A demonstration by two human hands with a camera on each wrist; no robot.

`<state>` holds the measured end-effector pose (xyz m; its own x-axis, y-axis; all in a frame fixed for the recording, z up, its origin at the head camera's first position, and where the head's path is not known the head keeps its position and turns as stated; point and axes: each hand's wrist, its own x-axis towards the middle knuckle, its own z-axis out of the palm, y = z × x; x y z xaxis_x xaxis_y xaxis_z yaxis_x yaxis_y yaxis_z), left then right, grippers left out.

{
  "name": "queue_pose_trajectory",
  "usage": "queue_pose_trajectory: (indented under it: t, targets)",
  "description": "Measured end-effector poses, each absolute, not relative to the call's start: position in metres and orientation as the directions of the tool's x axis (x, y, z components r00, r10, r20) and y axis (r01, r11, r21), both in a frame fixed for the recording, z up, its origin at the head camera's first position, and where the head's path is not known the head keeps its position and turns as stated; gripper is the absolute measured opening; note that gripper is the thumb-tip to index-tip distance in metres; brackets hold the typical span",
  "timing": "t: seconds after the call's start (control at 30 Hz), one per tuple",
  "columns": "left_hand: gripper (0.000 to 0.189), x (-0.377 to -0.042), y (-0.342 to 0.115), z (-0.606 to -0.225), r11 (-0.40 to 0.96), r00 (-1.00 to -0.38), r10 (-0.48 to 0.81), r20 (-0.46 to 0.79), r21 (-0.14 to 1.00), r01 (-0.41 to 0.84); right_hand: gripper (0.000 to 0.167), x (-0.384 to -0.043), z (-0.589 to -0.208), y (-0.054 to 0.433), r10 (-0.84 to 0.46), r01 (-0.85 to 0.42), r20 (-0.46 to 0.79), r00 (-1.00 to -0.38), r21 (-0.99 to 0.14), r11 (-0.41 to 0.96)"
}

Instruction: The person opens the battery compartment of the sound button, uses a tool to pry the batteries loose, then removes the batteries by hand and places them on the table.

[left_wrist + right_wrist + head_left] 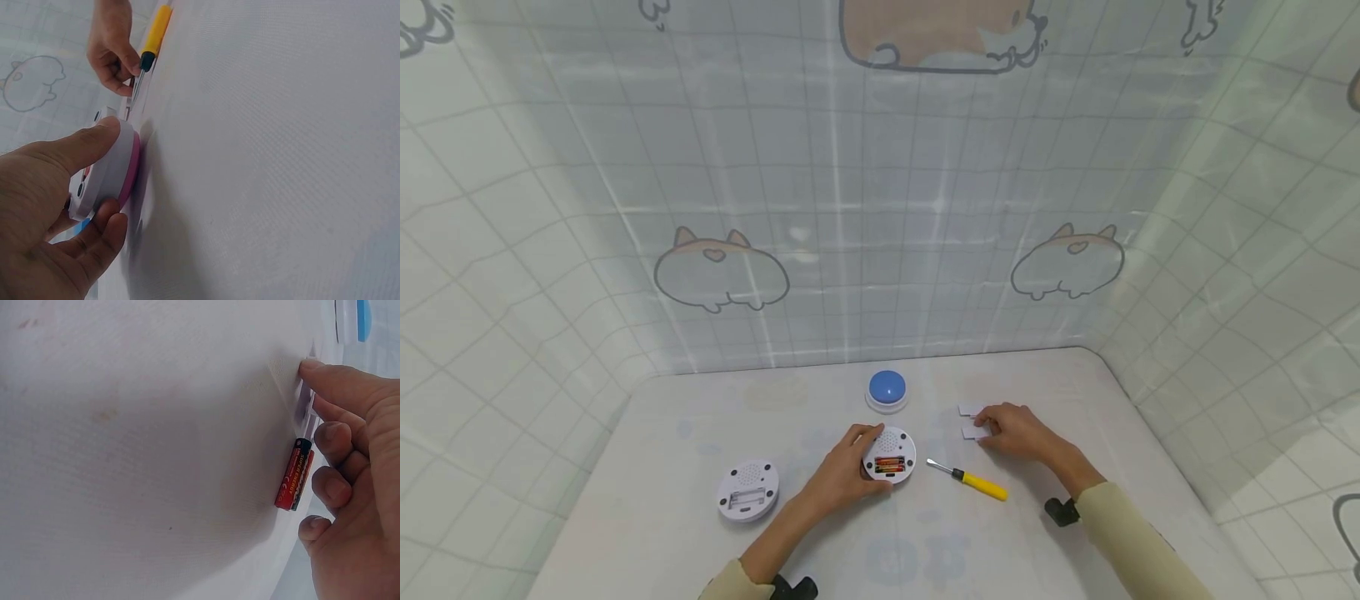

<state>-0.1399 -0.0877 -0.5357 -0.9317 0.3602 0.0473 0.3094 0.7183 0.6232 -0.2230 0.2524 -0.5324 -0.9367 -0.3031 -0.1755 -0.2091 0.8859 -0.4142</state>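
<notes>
My left hand [842,471] grips a round white push-button device [889,435], turned underside up, its pink part facing the table in the left wrist view. Two batteries [890,465] lie in its uncovered compartment. Over to the right, my right hand [1018,432] pinches a small white battery cover [972,433] between thumb and fingers, low over the table. A second white cover [967,410] lies just behind it. Close under the curled fingers, the right wrist view shows loose red-and-black batteries [294,475] on the table.
A yellow-handled screwdriver [981,485] lies between the hands. Behind the held device stands a blue-topped button [887,388]. Another white device [748,492], underside up with a bare battery compartment, lies at left. A patterned curtain [880,208] surrounds the white table [820,567].
</notes>
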Motion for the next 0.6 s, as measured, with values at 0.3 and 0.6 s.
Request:
queue_pose_trajectory:
  t: [0.3,0.6]
  targets:
    - [0.094,-0.1406,-0.0882,-0.5331,0.717,-0.932,0.361,0.041,0.626,0.305,0.030,-0.2239,-0.5329,0.2536,-0.299,-0.200,-0.181,-0.937,-0.423,0.884]
    - [0.094,-0.1422,-0.0895,-0.5324,0.719,-0.930,0.363,0.046,0.621,0.311,0.030,-0.2235,-0.5346,0.2525,-0.279,-0.176,-0.182,-0.943,-0.440,0.881]
